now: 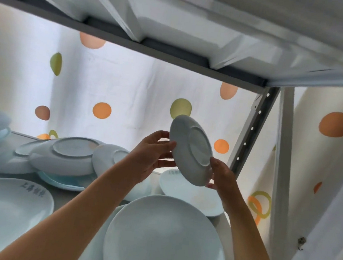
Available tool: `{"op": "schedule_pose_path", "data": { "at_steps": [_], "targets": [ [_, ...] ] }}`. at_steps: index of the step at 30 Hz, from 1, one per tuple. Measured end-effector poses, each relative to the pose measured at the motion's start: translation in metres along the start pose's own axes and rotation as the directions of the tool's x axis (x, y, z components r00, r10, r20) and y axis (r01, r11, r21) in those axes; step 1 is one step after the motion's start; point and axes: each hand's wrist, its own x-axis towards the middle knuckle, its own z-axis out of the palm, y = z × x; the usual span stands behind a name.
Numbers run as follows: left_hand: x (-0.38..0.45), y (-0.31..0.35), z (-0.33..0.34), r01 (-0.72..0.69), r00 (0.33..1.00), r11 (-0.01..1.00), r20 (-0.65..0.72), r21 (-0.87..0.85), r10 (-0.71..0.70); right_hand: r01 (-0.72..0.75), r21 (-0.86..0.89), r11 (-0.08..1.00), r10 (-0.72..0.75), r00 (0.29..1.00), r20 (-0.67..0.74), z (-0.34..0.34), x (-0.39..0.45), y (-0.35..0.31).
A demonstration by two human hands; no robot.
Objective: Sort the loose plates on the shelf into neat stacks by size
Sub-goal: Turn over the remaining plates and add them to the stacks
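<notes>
White small plate point(189, 150) tilts upright, left-hand fingers point(160, 147) and right-hand fingers point(215, 166) pinching opposite rims.

A white curtain point(128, 87) printed with orange, green and brown dots hangs behind a metal rack, daylight glowing through the cloth and brightest at the left. A grey crossbar point(145, 44) runs diagonally across the top of the view, carrying the ribbed white underside of an upper shelf point(199, 16). At the right, a grey upright point(253, 130) pierced with a row of small holes meets the bar, beside a plain white post point(281, 162). More dotted fabric point(323, 145) drapes down the right side, with a small metal hook point(301, 243) near its lower edge
</notes>
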Motion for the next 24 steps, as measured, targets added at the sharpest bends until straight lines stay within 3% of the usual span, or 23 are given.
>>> {"op": "schedule_pose_path", "data": {
  "at_steps": [3,9,16,20,22,24],
  "targets": [
    [-0.012,0.017,0.007,-0.003,1.000,0.999,-0.030,-0.037,0.002,0.004,0.070,0.998,-0.010,0.996,0.088,-0.002,-0.009,-0.016],
    [-0.045,0.051,-0.017,-0.028,0.996,0.999,-0.086,0.026,0.030,-0.185,0.288,0.939,0.151,0.979,0.137,0.007,-0.024,-0.063],
    [-0.107,0.093,-0.059,-0.100,0.956,0.979,-0.257,0.180,0.145,-0.453,0.248,0.856,0.359,0.867,0.345,0.059,-0.069,-0.127],
    [-0.141,0.120,-0.090,-0.108,0.880,0.958,-0.422,0.266,0.217,-0.498,0.246,0.831,0.355,0.818,0.453,0.108,-0.102,-0.151],
    [-0.157,0.138,-0.110,-0.096,0.898,0.984,-0.414,0.150,0.151,-0.491,0.234,0.839,0.332,0.804,0.494,0.134,-0.118,-0.159],
    [-0.176,0.153,-0.125,-0.105,0.887,0.979,-0.428,0.176,0.172,-0.466,0.215,0.858,0.310,0.805,0.505,0.162,-0.134,-0.166]
  ]
}}
